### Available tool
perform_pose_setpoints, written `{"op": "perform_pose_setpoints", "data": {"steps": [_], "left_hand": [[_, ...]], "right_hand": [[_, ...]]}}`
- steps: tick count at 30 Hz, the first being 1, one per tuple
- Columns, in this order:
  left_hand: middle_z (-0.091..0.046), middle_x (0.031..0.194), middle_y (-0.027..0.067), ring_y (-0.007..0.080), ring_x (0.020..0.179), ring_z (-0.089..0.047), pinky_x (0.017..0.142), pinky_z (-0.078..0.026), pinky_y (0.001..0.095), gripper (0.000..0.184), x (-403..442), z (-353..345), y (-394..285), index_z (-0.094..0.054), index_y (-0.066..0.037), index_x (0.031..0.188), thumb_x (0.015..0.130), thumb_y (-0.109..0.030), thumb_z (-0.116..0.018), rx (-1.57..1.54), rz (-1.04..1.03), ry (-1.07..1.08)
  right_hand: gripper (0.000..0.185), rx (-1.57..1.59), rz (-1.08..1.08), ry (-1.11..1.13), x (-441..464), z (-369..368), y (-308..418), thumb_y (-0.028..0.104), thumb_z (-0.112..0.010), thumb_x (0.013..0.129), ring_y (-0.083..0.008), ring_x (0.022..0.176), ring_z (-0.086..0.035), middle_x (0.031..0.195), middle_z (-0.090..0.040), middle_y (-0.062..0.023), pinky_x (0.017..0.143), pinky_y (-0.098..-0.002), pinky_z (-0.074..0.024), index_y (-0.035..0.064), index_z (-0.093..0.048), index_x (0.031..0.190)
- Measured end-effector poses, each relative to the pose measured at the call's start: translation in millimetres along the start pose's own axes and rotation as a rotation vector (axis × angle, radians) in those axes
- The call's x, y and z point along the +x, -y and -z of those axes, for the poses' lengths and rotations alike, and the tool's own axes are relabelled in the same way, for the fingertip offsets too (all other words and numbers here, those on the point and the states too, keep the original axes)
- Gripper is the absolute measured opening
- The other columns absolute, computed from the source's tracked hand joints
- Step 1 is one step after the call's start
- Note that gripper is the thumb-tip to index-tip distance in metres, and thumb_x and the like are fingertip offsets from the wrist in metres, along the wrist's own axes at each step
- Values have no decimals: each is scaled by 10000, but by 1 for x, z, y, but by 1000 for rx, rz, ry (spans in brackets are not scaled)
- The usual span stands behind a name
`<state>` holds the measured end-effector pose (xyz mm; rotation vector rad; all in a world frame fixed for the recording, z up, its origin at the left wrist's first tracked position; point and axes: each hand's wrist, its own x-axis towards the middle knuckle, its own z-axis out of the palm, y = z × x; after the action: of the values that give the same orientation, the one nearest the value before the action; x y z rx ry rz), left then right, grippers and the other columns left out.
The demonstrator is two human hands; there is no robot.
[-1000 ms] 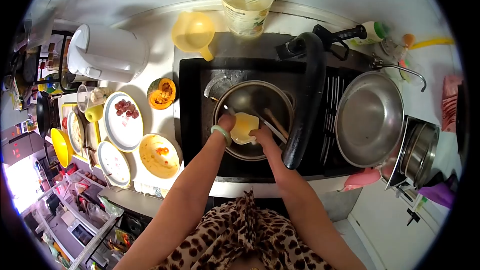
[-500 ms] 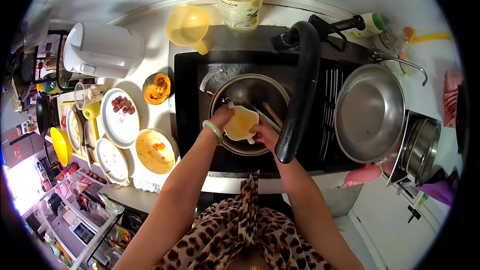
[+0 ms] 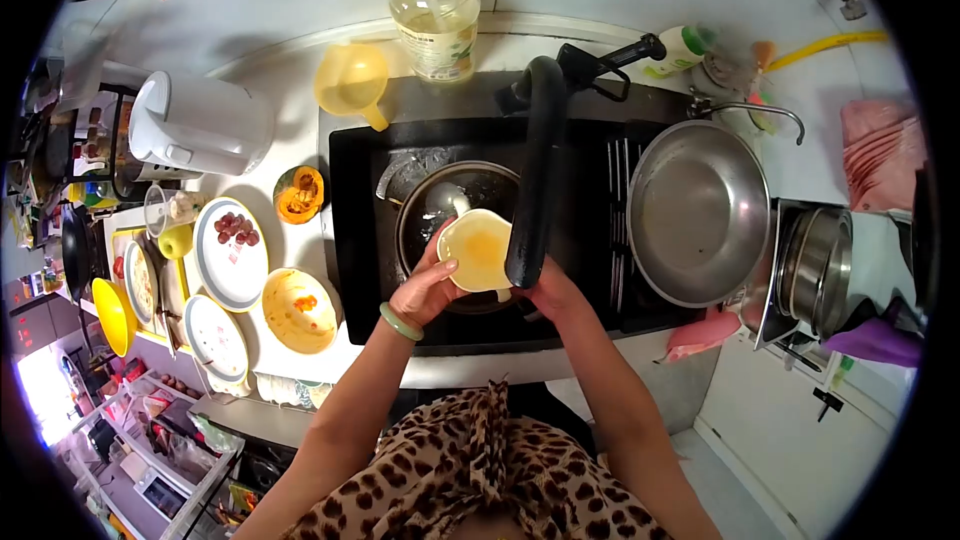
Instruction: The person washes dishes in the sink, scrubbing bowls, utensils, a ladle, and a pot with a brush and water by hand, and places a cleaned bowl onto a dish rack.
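Note:
My left hand grips a pale yellow bowl by its near left side, thumb over the rim, and a pale green bangle circles the wrist. My right hand is at the bowl's right side, closed against it, its fingers partly hidden by the bowl and the black faucet. The bowl is held over a dark metal pot in the black sink. At the bowl's far edge a whitish streak runs toward the pot; whether it is liquid I cannot tell.
The faucet arches over the sink's right part. A large steel pan stands on the right, stacked pots beyond it. On the left are a yellow-coated bowl, grapes on a plate, cut pumpkin and a white kettle. A yellow ladle lies behind.
The view has shifted. The bowl has moved toward me and left of the faucet, and my left hand now holds it from the near side instead of reaching over its far left.

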<state>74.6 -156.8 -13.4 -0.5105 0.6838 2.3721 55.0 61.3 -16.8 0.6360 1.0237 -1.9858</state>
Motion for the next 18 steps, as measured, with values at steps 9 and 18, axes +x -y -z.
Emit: {"op": "perform_pose_setpoints", "data": {"steps": [9, 18], "left_hand": [[-536, 1255, 108, 250, 1107, -584, 920, -505, 388, 556, 51, -27, -16, -356, -85, 1376, 844, -77, -517, 52, -70, 84], [-515, 1276, 133, 287, 1137, -562, 934, -503, 419, 559, 64, -36, -67, -352, -45, 1370, 839, -83, -525, 179, -122, 71]], "right_hand": [[515, -35, 197, -8, -21, 35, 48, 355, -510, 949, -164, 1049, -572, 1266, -512, -36, 898, -350, -450, 159, -364, 1403], [437, -1663, 143, -325, 53, 11, -6, 95, -516, 846, -338, 1003, -597, 1102, -565, -173, 869, -433, -485, 124, -492, 1281]]}}
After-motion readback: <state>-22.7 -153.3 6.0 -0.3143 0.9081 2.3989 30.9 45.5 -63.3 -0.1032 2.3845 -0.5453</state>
